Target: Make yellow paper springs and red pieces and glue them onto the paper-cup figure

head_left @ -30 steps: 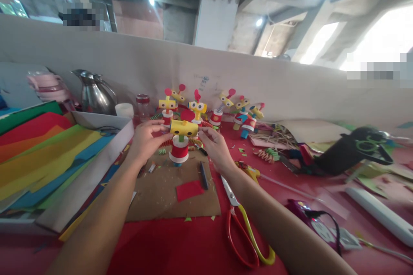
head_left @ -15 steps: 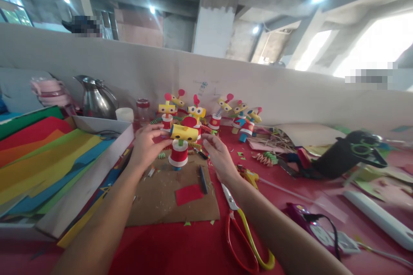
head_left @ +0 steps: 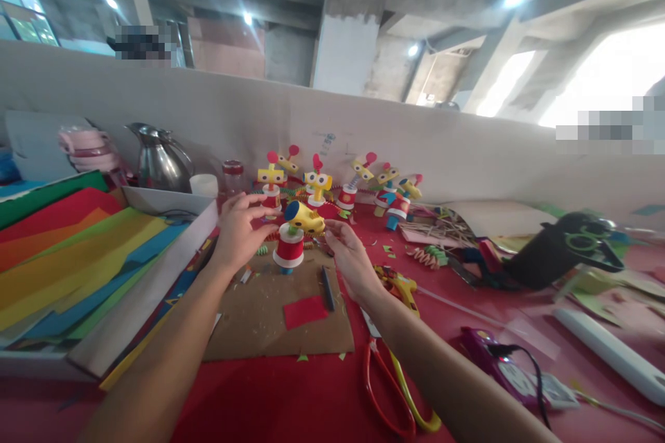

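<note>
A paper-cup figure stands upright on a brown cardboard sheet. It has a red-and-white cup body and a yellow paper-tube head with a dark blue end, tipped down to the right. My right hand has its fingertips closed at the right end of that head. On the other side, my left hand is open, thumb and fingers apart beside the cup and head. A red paper piece and a dark marker-like stick lie on the cardboard in front.
Several similar figures stand behind by the white partition. Scissors and a yellow glue gun lie near my right arm. A box of coloured paper is at left, with a steel jug behind. A power strip and cord lie at right.
The yellow head has swung from nearly level to tilted down rightward, its red disc going right behind it. My right fingertips now meet the head's end; my left hand has barely moved.
</note>
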`<state>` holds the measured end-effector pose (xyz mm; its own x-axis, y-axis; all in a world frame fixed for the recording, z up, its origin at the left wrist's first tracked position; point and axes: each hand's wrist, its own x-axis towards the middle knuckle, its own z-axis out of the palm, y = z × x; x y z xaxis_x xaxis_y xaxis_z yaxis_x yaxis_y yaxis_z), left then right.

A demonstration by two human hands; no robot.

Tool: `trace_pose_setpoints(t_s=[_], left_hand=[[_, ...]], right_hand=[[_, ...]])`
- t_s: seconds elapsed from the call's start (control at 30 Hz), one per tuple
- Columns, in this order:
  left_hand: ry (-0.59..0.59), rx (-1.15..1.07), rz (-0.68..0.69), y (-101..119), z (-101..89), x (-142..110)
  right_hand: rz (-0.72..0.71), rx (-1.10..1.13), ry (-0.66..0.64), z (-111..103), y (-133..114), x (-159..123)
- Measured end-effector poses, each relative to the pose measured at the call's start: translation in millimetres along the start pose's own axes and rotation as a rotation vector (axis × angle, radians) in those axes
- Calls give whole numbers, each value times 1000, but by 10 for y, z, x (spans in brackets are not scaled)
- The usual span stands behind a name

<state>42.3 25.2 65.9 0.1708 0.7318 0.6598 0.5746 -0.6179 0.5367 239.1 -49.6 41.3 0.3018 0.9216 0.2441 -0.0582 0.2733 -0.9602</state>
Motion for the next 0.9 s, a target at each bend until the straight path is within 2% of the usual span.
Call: trace_pose_setpoints(t_s=[0.27,0.43,0.6,0.9], left_hand=[[16,23,49,59,-37,-38],[74,21,87,107,-57,-102],[201,-1,-16,79,-86,-221],[317,-64,-104,42,-88,-467]], right_hand=[[-6,-26,1,55,-29,-13],[-8,42,18,33,-19,-33],[32,88,27,9,-9,-58],[28,74,10,32,-28,-70]])
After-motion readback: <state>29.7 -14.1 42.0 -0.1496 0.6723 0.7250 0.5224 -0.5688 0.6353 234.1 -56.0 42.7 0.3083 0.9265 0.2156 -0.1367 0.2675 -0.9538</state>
